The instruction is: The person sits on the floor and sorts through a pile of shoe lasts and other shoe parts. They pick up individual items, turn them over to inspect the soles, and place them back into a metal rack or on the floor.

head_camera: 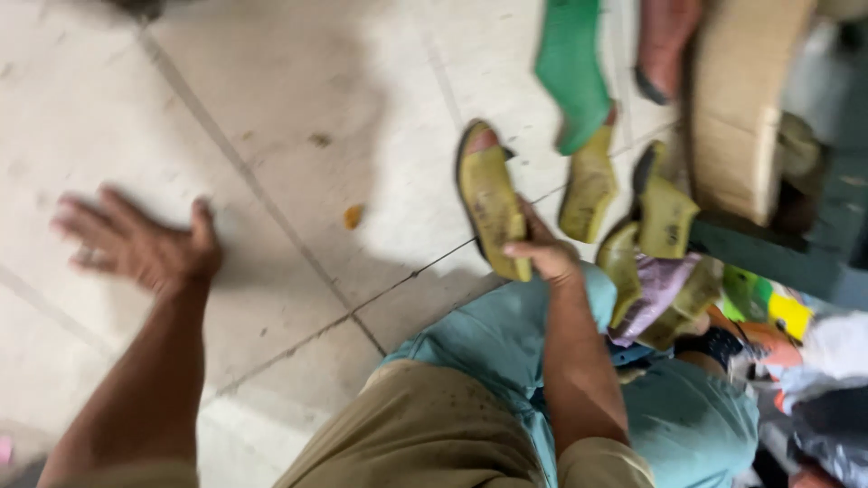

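Note:
My right hand [542, 253] grips a yellow-green shoe sole [491, 201] by its near end and holds it up over the tiled floor [316, 81]. My left hand [136, 242] is spread open, palm down, just above the tiles at the left, with a ring on one finger. It holds nothing. My knees in olive trousers [425, 434] and a teal cloth [506, 334] fill the bottom of the view.
Several more yellow-green soles [665, 217] lie in a pile at the right, beside a green sole [570, 63] and a reddish one [665, 41]. A tan woven block [737, 108] stands behind them. Coloured scraps and bags [787, 343] crowd the lower right.

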